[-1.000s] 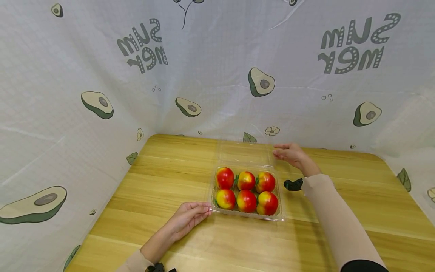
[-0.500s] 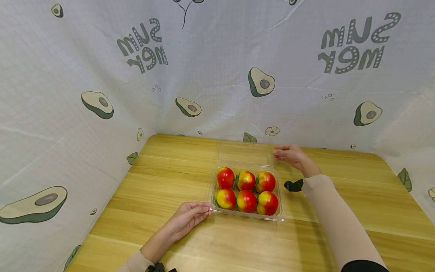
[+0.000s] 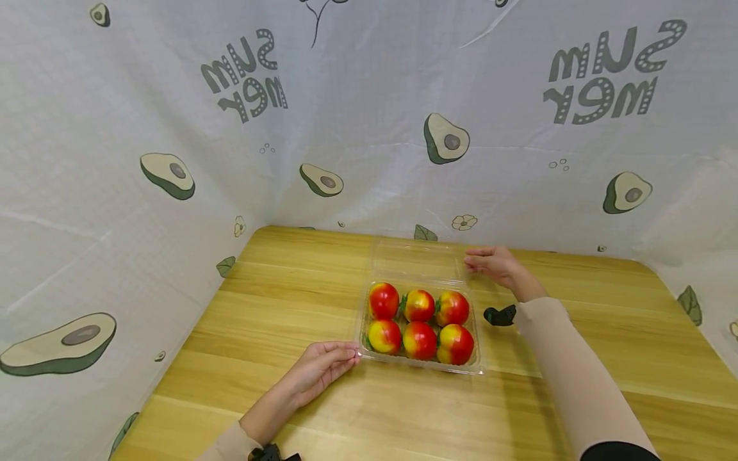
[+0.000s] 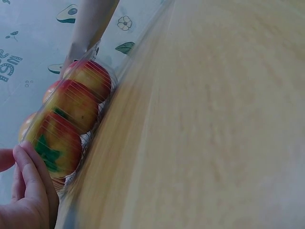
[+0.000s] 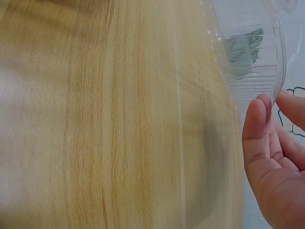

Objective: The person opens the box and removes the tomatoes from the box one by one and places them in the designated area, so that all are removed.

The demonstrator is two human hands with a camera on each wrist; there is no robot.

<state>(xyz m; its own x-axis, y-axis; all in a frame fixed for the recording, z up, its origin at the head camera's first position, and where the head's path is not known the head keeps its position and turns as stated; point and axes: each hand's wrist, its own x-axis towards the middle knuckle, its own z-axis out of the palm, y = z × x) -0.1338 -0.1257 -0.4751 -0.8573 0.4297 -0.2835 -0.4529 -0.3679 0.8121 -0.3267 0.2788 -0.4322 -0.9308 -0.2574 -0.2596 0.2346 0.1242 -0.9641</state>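
A clear plastic clamshell box (image 3: 415, 364) lies on the table with its lid (image 3: 418, 261) folded back toward the curtain. Two rows of round red-and-yellow fruits (image 3: 419, 340) with green leaves fill its base. My left hand (image 3: 323, 374) pinches the near left corner of the rim between thumb and fingers. In the left wrist view, the fingertips (image 4: 27, 155) meet the rim beside a fruit (image 4: 62, 143). At the far right, my right hand (image 3: 497, 266) pinches the right edge of the lid. The right wrist view shows thumb and fingers on the lid's edge (image 5: 282, 67).
The wooden table (image 3: 277, 307) extends on both sides of the box. A white curtain (image 3: 369, 128) printed with avocados and lettering hangs behind and at the sides. Black devices (image 3: 500, 315) are strapped at the wrists.
Both hands keep their grips and the box stays where it is. The head view has shifted very slightly.
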